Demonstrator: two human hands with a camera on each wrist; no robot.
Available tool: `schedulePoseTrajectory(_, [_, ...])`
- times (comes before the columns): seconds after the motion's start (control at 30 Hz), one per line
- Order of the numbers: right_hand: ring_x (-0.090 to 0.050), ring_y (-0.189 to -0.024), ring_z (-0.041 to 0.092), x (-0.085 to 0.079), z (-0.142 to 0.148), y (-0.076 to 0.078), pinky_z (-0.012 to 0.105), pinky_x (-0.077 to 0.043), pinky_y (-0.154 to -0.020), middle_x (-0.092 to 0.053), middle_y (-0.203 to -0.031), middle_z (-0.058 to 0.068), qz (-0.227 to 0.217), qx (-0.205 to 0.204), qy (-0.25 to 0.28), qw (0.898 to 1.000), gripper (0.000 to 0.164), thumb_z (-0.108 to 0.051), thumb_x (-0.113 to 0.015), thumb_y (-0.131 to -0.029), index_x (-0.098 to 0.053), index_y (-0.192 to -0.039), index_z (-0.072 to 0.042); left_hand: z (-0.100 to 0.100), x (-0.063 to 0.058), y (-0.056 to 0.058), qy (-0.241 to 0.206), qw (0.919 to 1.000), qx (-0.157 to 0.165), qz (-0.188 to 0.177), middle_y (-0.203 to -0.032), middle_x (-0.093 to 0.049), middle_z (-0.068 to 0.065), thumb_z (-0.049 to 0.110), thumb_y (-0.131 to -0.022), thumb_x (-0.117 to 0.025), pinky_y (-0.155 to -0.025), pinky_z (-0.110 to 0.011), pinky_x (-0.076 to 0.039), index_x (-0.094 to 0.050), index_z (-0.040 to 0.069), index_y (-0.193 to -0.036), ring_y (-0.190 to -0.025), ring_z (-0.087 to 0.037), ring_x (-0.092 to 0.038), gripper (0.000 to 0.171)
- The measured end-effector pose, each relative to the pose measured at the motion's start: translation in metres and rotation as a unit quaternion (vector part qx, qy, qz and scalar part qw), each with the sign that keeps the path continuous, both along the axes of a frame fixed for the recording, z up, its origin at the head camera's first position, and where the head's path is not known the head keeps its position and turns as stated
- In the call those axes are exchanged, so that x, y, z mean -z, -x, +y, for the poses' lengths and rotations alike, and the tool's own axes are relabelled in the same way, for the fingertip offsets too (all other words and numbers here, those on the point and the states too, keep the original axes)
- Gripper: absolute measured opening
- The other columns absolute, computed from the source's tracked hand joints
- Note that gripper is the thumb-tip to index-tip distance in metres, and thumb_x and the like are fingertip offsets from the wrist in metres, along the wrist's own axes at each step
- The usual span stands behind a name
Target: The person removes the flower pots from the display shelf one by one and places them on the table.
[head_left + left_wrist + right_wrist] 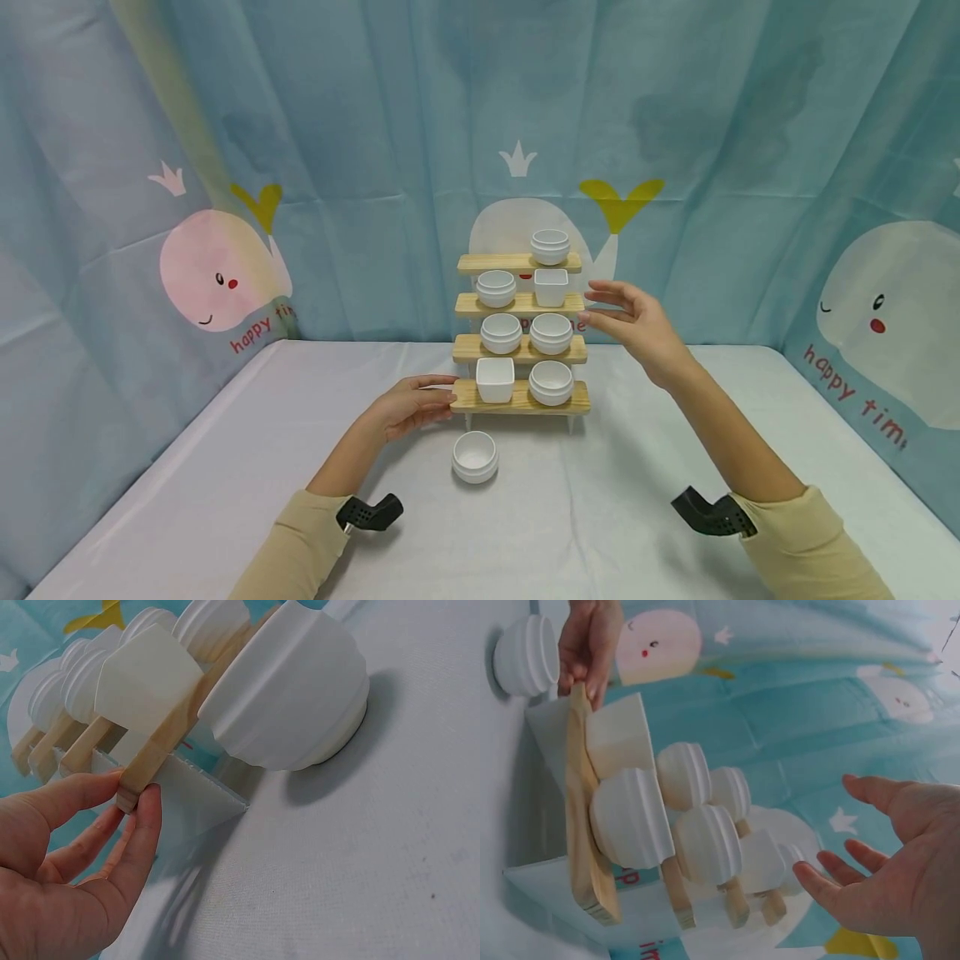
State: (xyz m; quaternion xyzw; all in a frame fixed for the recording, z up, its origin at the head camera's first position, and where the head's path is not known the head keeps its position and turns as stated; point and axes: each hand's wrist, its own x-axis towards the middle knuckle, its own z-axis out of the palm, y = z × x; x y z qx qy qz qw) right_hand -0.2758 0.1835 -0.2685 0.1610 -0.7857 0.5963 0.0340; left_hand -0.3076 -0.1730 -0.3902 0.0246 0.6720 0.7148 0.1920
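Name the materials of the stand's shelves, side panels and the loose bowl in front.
Shelves: probably wood, smooth; grain streaks run along the tan boards.
Side panels: perhaps plastic, matte, going by their thin, flat, pale sheets.
Loose bowl: glazed ceramic or plastic; its smooth white surface fits both.

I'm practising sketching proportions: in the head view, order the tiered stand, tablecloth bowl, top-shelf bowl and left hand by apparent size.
Largest to smallest:
1. Tiered stand
2. Left hand
3. Tablecloth bowl
4. Top-shelf bowl; farther away, so true sizes are unsure.
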Motion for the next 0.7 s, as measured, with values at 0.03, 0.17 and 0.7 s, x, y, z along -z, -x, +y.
schedulePoseTrajectory(0.03, [-0.051,-0.142,0.041,-0.001,0.0,0.001,0.055,-0.037,-0.123,-0.047,-0.158,0.021,0.0,0.002,-0.002,1.0,0.064,-0.016,-0.069,-0.104,-0.04,-0.159,-0.001,0.0,0.0,0.0,0.0,1.0,0.0,0.0,-0.107,-0.069,-0.006,0.0,-0.104,-0.06,-0.08,-0.021,-0.062,-0.042,-0.011,-0.155,-0.087,-0.009,-0.072,0.055])
schedulePoseTrajectory(0.17, [-0.049,-0.144,0.041,-0.007,0.0,0.005,0.056,-0.035,-0.124,-0.047,-0.158,0.021,-0.001,0.012,-0.007,1.0,0.065,-0.016,-0.069,-0.104,-0.04,-0.159,-0.002,0.001,-0.001,0.0,0.009,1.0,0.0,0.0,-0.108,-0.069,-0.007,0.001,-0.104,-0.061,-0.08,-0.021,-0.062,-0.042,-0.01,-0.155,-0.087,-0.009,-0.071,0.055])
schedulePoseTrajectory(0.7, [-0.047,-0.146,0.042,-0.026,-0.005,0.021,0.057,-0.036,-0.124,-0.045,-0.16,0.022,0.013,0.027,-0.036,0.999,0.068,-0.02,-0.07,-0.103,-0.038,-0.161,-0.003,0.002,-0.004,-0.003,0.014,0.9999,-0.001,0.004,-0.108,-0.068,-0.007,0.0,-0.104,-0.061,-0.08,-0.021,-0.062,-0.043,-0.01,-0.154,-0.087,-0.009,-0.071,0.054])
